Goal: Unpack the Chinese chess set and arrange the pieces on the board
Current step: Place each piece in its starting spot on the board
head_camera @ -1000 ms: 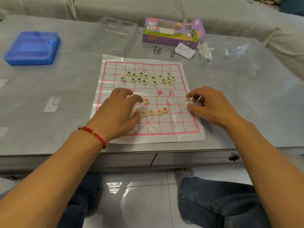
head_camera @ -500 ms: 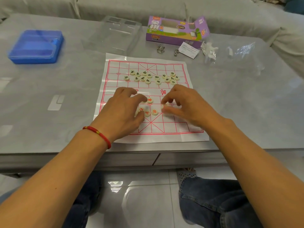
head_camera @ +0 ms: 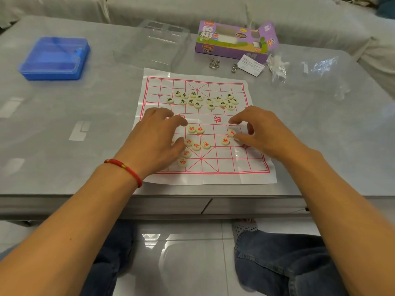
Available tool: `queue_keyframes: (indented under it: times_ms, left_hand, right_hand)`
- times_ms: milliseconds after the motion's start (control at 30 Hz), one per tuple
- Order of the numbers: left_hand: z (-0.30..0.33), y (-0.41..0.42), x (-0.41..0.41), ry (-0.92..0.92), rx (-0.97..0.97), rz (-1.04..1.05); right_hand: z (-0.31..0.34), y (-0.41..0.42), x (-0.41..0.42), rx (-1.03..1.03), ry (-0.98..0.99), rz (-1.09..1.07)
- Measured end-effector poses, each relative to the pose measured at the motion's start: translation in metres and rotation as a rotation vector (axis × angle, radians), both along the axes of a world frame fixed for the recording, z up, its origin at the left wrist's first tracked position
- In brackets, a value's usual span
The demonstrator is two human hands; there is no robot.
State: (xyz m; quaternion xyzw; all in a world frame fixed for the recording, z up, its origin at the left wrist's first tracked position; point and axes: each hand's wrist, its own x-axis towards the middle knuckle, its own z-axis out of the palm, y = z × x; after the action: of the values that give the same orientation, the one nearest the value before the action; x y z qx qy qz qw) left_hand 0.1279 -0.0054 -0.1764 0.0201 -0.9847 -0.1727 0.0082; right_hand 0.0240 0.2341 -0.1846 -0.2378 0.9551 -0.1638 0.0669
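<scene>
Right hand point(head_camera: 263, 133) shifted rightward; left hand point(head_camera: 157, 142) hides some red pieces point(head_camera: 196, 146).

The purple box point(head_camera: 233, 40) reads "XIANG QI"; the paper board point(head_camera: 252, 167) bears red "界".

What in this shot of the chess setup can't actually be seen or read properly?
All in the head view:
- Red pieces: some lie under the left hand, so a full count is impossible.
- Right hand: its fingers curl over one red piece; whether they grip it is unclear.
- Black pieces: characters too small to read surely.
- Blue box: blurred, contents hidden by its lid.
- Small card by the purple carton: print too tiny.
</scene>
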Motion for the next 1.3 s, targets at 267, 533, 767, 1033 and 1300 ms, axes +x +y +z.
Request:
queue_keyframes:
  times_ms: [267,533,767,1033,1300]
  left_hand:
    - [0.001,-0.003,0.0,0.006,-0.011,0.046]
    - [0.002,-0.001,0.001,-0.001,-0.008,0.042]
    - [0.003,-0.002,0.002,-0.003,-0.011,0.052]
    - [0.01,-0.009,0.003,-0.099,0.075,0.059]
    - [0.011,-0.013,0.003,-0.126,0.092,0.029]
  right_hand:
    - [-0.001,-0.006,0.001,0.039,-0.017,0.023]
    - [-0.002,-0.006,0.002,0.044,-0.022,0.04]
    - [0.002,-0.009,0.004,0.023,0.044,0.056]
    - [0.002,-0.038,0.024,0.03,0.051,0.228]
    - [-0.008,-0.058,0.038,0.069,0.145,0.313]
